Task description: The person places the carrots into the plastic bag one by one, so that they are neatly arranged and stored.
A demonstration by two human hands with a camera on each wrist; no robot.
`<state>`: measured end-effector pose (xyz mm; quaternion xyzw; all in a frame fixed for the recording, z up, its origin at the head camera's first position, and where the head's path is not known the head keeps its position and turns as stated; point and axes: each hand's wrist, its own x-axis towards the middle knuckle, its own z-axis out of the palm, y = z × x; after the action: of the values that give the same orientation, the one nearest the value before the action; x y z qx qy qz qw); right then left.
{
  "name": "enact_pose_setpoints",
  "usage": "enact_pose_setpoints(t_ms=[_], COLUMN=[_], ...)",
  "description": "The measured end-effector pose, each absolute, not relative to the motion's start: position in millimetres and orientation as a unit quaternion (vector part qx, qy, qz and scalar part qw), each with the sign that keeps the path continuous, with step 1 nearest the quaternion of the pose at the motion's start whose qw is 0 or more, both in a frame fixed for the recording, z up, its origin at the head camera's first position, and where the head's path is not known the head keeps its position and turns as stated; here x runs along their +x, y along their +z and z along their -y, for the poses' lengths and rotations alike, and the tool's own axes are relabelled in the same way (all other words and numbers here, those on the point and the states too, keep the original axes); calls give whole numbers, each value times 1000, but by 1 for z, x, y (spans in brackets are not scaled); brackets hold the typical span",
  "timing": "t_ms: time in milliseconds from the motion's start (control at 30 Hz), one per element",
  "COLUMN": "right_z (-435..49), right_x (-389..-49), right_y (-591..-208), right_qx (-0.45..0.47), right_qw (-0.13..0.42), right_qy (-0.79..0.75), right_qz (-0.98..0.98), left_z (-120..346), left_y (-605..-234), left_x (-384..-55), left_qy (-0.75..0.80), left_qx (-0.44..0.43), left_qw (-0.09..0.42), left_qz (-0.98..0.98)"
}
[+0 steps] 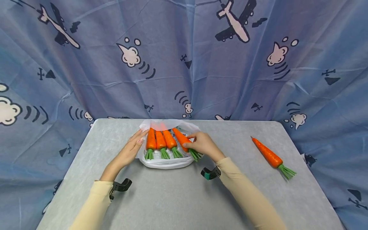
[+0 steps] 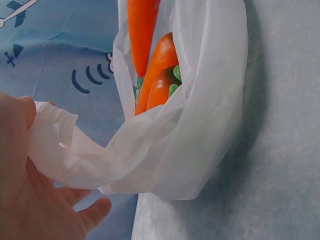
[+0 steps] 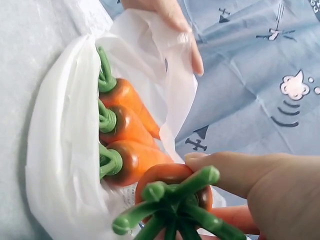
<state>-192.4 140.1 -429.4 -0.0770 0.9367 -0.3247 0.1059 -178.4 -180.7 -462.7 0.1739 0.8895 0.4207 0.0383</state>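
Note:
A white plastic bag [image 1: 166, 164] lies open at the far middle of the table, with three orange carrots [image 1: 161, 140] side by side in it, green stems toward me. My left hand [image 1: 130, 148] is at the bag's left side; its thumb and fingers pinch the bag's edge [image 2: 55, 125]. My right hand [image 1: 202, 145] grips a fourth carrot [image 1: 180, 138] near its stem end, thumb on one side and fingers on the other. That carrot slants over the bag's right part, stem [image 3: 172, 205] toward the right wrist camera. Whether its tip touches the bag is hidden.
Another carrot [image 1: 267, 153] lies on the right side of the grey table [image 1: 172, 198], its stem toward the near right. A blue curtain [image 1: 184, 64] with planes and clouds hangs behind the table's far edge. Each wrist wears a dark band [image 1: 211, 173].

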Motion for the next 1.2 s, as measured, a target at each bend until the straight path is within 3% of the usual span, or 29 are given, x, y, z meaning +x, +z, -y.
enact_pose_setpoints(t_ms=[367,900,1200], right_z=[-124,-111,-109], right_x=[-214,-225,-222], right_y=[-452,-476,-481], right_qx=[-61,-47,-31], right_qw=[107,34,19], right_qy=[-338,-339,-328], right_qz=[-933,-939,-944], left_z=[182,183,183], left_y=[-464,-467,-467], left_x=[-179,-179,-179], left_qy=[422,426,426], left_qx=[171,165,168], left_qw=[41,44,40], left_qz=[-889,-888,-888])
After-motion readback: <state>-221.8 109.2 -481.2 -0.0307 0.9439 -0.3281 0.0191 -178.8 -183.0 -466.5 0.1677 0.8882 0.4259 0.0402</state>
